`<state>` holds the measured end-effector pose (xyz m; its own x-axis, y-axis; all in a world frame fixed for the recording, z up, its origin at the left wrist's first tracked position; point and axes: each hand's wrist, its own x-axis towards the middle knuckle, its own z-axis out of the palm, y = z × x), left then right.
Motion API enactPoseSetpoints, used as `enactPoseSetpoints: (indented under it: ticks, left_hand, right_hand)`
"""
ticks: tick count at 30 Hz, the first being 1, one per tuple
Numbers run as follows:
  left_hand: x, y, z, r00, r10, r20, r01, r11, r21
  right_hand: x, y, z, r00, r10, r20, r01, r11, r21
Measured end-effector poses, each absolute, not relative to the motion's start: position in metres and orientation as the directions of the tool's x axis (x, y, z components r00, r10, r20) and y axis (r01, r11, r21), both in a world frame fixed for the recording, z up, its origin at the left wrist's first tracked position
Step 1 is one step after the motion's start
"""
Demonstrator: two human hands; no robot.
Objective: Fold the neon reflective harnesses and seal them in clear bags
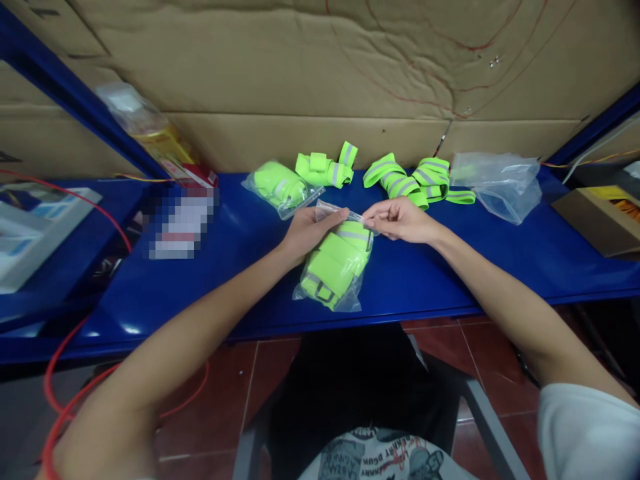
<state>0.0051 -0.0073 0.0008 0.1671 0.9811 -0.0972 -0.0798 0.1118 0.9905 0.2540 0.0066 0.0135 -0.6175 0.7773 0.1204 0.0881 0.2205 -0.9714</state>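
Green strap point(334, 261) is filling a bag point(354, 300) at the frame's centre, while left hand point(307, 232) and right hand point(400, 221) are pinching its top edge, which could gape if the bulk is pushing upward.

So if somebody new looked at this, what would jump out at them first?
Probably the clear bag of neon-green strap at center, its top edge between the left hand and right hand. Next, the loose straps behind it, toward the right, bright against the blue table.
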Motion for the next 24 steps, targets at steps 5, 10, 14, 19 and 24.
enactPoseSetpoints:
  ticks: [5, 10, 14, 19, 24]
  left_hand:
    - [-0.001, -0.004, 0.000, 0.229, 0.970, -0.087, 0.012, 0.086, 0.996]
    - [-0.001, -0.004, -0.003, 0.235, 0.965, 0.117, 0.071, -0.137, 0.988]
    - [0.002, -0.008, -0.001, 0.230, 0.963, 0.140, 0.066, -0.159, 0.985]
    - [0.003, -0.009, 0.003, 0.259, 0.957, 0.134, 0.043, -0.150, 0.988]
    - [-0.001, -0.005, 0.002, 0.286, 0.953, 0.101, 0.028, -0.114, 0.993]
  right_hand:
    - [0.243, 0.002, 0.009, -0.563, 0.812, 0.155, 0.120, 0.266, -0.956]
    - [0.239, 0.001, 0.007, -0.564, 0.810, 0.161, 0.117, 0.272, -0.955]
    - [0.239, -0.001, 0.012, -0.598, 0.787, 0.155, 0.126, 0.284, -0.951]
    - [0.239, -0.003, 0.018, -0.631, 0.743, 0.224, 0.048, 0.326, -0.944]
    - [0.246, 0.001, 0.016, -0.624, 0.760, 0.180, 0.085, 0.295, -0.952]
